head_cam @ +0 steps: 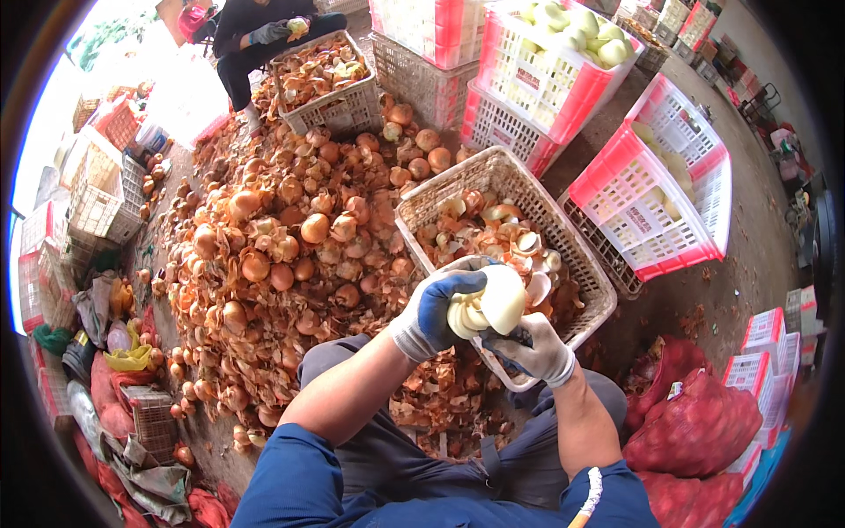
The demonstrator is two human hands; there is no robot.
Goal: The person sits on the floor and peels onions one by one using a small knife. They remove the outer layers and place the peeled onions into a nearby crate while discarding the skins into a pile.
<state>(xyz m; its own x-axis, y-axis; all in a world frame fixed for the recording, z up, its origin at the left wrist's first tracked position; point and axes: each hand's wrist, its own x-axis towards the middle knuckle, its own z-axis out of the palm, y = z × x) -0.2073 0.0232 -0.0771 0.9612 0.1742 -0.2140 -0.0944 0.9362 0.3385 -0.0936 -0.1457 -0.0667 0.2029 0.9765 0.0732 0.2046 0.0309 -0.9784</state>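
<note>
My left hand (441, 310), in a grey-and-blue work glove, grips a peeled white onion (504, 300). Pale, layered onion flesh shows in ridges on the side towards my palm. Close against the onion's lower right is my gloved right hand (531, 346), its fingers curled. Whether it also holds a small tool is hidden. Both hands are over the near edge of a dirty white plastic crate (581, 323), which contains onion skins and trimmings (488, 224). A large heap of unpeeled brown onions (284, 251) and loose skins spreads to the left of this crate.
Peeled onions (571, 30) fill a stacked red-and-white crate (528, 79). Another red-and-white crate (634, 218) leans at right, above red mesh sacks (700, 422). Across the heap, a seated person (264, 33) holds an onion beside a crate of skins (330, 109). A cigarette (587, 498) juts into view below.
</note>
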